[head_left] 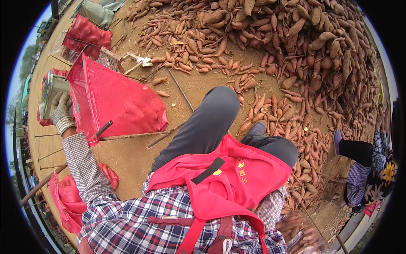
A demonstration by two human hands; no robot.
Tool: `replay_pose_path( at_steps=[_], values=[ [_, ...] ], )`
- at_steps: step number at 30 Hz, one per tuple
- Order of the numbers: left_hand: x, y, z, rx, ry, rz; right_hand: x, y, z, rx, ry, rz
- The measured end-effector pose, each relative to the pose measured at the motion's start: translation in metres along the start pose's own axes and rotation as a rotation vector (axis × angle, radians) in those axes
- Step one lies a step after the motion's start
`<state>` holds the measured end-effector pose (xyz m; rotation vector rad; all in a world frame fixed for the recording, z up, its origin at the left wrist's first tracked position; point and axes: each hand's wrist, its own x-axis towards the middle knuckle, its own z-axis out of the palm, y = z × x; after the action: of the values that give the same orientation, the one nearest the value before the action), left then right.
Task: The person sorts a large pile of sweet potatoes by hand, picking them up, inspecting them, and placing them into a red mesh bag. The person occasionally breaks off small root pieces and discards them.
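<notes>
My left hand (62,111), in a pale knitted work glove, is at the far left, beside the upright mouth of a red mesh sack (133,101) and in front of a greenish box-like container. Its fingers look bent; whether they grip anything is unclear. The sack hangs or leans in a metal-rod frame (104,128), its lower part bulging with contents. My right hand is out of view; its checked sleeve runs down behind the red apron (206,197). Before me, sweet potatoes (291,120) lie loose beside my shoe.
A high heap of sweet potatoes (326,47) fills the upper right. Other red sacks (87,35) stand at the upper left, with a small wooden stool (109,60). A co-worker (361,177) sits at the right edge. A metal rod (180,89) lies on the ground.
</notes>
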<state>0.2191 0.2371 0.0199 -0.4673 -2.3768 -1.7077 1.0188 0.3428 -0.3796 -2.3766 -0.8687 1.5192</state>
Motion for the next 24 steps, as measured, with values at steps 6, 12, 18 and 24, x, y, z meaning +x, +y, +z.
replay_pose_path(
  at_steps=[6, 12, 18, 24],
  values=[
    [-0.181, 0.058, 0.128, -0.346, -0.616, 0.458, -0.011, -0.022, 0.009, -0.261, 0.018, -0.129],
    [-0.215, 0.008, 0.245, -0.044, -0.814, 0.207, 0.022, -0.093, 0.095, -0.423, -0.111, -0.301],
    [-0.261, 0.026, 0.356, -0.178, -1.072, 0.301, 0.070, -0.136, 0.103, -0.557, -0.054, -0.334],
    [-0.250, 0.010, 0.444, -0.089, -1.278, 0.351, 0.114, -0.192, 0.118, -0.197, -0.001, -0.338]
  ],
)
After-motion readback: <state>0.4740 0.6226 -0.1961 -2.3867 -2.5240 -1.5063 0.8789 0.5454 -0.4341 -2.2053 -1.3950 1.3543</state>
